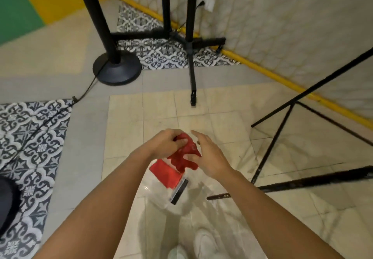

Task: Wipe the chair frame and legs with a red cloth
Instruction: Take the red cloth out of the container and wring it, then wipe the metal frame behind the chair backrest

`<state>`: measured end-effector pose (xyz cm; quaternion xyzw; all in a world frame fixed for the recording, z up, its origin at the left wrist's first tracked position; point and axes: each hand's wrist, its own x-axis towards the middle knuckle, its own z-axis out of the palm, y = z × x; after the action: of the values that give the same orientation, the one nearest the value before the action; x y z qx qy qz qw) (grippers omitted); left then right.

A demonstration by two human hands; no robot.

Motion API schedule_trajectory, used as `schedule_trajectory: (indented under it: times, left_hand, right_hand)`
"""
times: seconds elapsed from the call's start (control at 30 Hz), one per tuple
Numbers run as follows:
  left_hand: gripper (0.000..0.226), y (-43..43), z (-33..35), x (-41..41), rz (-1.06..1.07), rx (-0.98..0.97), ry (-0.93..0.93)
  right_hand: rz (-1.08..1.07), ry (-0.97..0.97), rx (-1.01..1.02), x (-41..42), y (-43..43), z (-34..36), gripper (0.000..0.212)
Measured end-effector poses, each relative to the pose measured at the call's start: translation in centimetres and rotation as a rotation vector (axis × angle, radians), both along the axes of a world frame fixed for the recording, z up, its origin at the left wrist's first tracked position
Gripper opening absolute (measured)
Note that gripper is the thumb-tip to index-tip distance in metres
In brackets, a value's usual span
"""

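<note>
A crumpled red cloth is held up in front of me over the cream floor tiles. My left hand grips its upper part with curled fingers. My right hand has its thumb pressed into the cloth's lower right side, while its fingers stretch out straight above the cloth. Just under the cloth hangs a clear plastic packet with a red card and a black strip inside. No chair is visible in the head view.
A thick black pole on a round base stands ahead left, its cable trailing over patterned tiles. A black tripod stand rises in the middle, and thin tripod legs spread at right. My white shoes show at the bottom.
</note>
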<state>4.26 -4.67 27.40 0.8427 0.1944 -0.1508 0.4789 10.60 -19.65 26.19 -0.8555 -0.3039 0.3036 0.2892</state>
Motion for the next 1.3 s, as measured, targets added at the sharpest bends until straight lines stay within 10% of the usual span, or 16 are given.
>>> schedule_trajectory:
  times: [0.6, 0.83, 1.07, 1.3]
  left_hand:
    - [0.005, -14.6, 26.7, -2.9, 0.059, -0.147, -0.618]
    - [0.009, -19.7, 33.5, -2.9, 0.179, -0.202, -0.817]
    - [0.022, -22.9, 36.7, -3.2, 0.182, 0.148, -0.834]
    - [0.059, -25.0, 39.6, -5.0, 0.025, -0.274, -0.666]
  right_hand:
    - [-0.242, -0.161, 0.411, -4.4, -15.5, 25.0, 0.016]
    - [-0.230, -0.201, 0.533, -5.7, -21.1, 32.9, 0.024]
    - [-0.210, -0.338, 0.673, -6.3, -23.4, 37.4, 0.021]
    - [-0.379, -0.294, 0.796, -7.8, -24.5, 40.1, 0.034]
